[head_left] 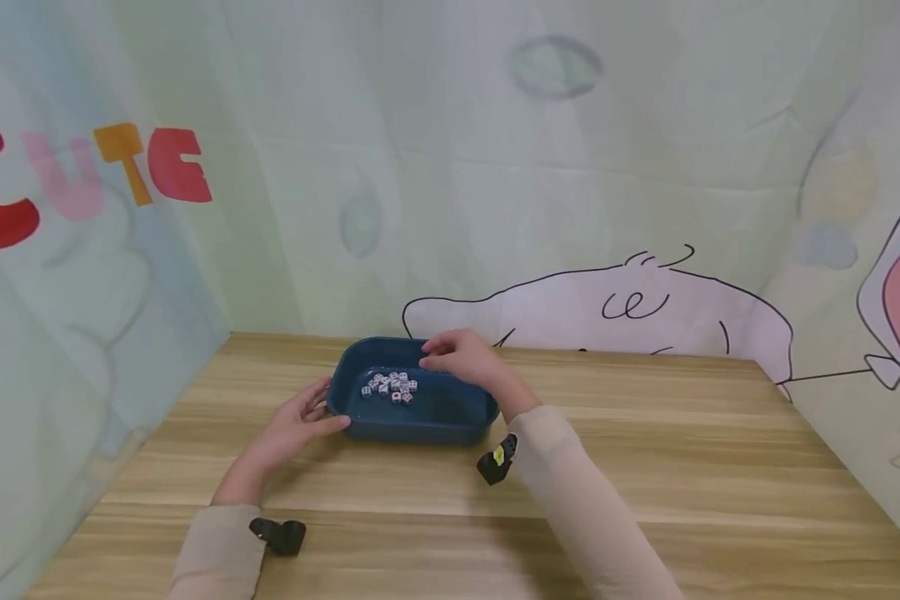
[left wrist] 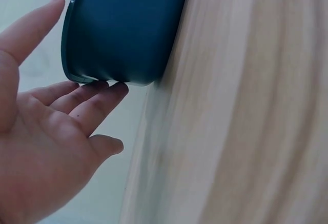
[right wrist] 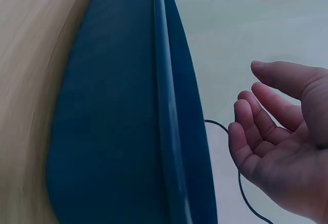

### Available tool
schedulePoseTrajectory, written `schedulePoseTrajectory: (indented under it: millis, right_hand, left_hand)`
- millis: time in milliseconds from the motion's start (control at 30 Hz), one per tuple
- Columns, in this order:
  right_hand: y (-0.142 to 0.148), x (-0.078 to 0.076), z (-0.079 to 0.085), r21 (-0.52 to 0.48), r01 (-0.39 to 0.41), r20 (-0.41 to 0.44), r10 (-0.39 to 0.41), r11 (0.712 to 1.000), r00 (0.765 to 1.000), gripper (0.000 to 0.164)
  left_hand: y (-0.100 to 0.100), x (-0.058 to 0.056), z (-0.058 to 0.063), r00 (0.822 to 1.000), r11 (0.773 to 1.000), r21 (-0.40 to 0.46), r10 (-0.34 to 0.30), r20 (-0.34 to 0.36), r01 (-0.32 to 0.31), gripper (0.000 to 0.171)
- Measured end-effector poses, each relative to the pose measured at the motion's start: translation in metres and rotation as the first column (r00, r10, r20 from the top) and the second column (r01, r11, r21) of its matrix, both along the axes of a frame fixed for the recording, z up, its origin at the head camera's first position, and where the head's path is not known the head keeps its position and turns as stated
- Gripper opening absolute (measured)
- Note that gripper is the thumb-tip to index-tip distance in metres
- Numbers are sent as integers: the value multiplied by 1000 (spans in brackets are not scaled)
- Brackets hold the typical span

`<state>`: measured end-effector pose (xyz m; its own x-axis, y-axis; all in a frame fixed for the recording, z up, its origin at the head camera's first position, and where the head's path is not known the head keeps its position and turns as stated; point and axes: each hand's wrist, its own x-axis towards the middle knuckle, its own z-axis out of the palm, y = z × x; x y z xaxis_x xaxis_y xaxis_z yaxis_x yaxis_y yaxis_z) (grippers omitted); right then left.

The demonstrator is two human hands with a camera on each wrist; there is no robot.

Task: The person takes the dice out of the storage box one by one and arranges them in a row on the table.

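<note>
A dark blue oblong tub (head_left: 420, 432) stands on the wooden table in the head view. Several small white dice (head_left: 396, 385) with dark and red pips lie loose on its floor, mostly left of the middle. At the tub's left end, my left hand (head_left: 292, 429) touches the outer wall with its fingertips; in the left wrist view its thumb (left wrist: 38, 26) stands apart from the rim. My right hand (head_left: 465, 360) hovers above the tub's right part, fingers loosely bent. The right wrist view shows nothing between those fingers (right wrist: 261, 124).
The wooden table (head_left: 645, 467) reaches back to a printed cloth backdrop (head_left: 480, 167) with a cartoon drawing and coloured letters. Small black devices (head_left: 497, 460) are worn at both wrists over light sleeves (head_left: 592, 500).
</note>
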<state>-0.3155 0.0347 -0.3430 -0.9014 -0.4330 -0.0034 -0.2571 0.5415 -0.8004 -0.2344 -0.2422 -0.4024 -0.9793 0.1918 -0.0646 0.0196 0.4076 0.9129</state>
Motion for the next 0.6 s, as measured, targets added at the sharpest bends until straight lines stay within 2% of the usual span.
schedulePoseTrajectory:
  millis: [267, 433, 600]
  right_hand:
    - [-16, -12, -12, -82, 10, 95, -2, 997, 995, 28]
    - [-22, -20, -27, -46, 21, 123, -15, 999, 992, 31]
    - [-26, -21, -38, -22, 65, 153, -61, 998, 986, 28]
  left_hand:
    - [0, 0, 1, 1000, 1000, -18, 5, -4, -5, 87]
    - [1, 0, 0, 1000, 1000, 3, 5, -2, -5, 85]
    - [2, 1, 0, 1000, 1000, -3, 5, -7, -5, 83]
